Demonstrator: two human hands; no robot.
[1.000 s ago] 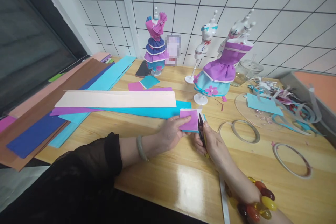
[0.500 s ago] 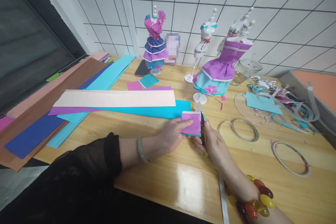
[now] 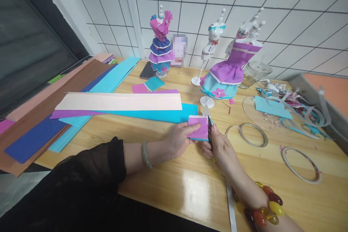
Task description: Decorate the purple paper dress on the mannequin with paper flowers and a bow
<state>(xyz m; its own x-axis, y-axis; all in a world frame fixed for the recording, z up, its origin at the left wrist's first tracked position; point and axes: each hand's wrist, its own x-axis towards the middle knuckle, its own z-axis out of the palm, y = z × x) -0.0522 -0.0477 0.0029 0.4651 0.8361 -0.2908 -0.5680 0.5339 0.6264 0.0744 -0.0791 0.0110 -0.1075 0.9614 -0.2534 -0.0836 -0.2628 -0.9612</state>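
Observation:
My left hand (image 3: 178, 139) pinches a small stack of crepe paper (image 3: 198, 128), purple on top with a blue edge showing below. The thumb lies flat across the upper sheet. In my right hand (image 3: 221, 148) is a pair of scissors (image 3: 209, 127) with dark blades, closed around its handles, which the fingers mostly hide. The blades stand along the stack's right edge. Just beyond the stack lie long folded strips of paper, a cream one (image 3: 122, 101) over a blue one (image 3: 187, 113).
Dressed mini mannequins (image 3: 160, 47) (image 3: 228, 65) and a bare-bodied one (image 3: 213, 43) stand at the back. Tape rolls (image 3: 254, 135) (image 3: 300, 165) lie to the right, near a glass jar (image 3: 252, 76) and a grey-walled bin (image 3: 307, 90). Brown paper (image 3: 65, 87) spreads at left.
The two hands, the paper stack and the scissors stay almost in place. The scissors have shifted only very slightly at the stack's right edge.

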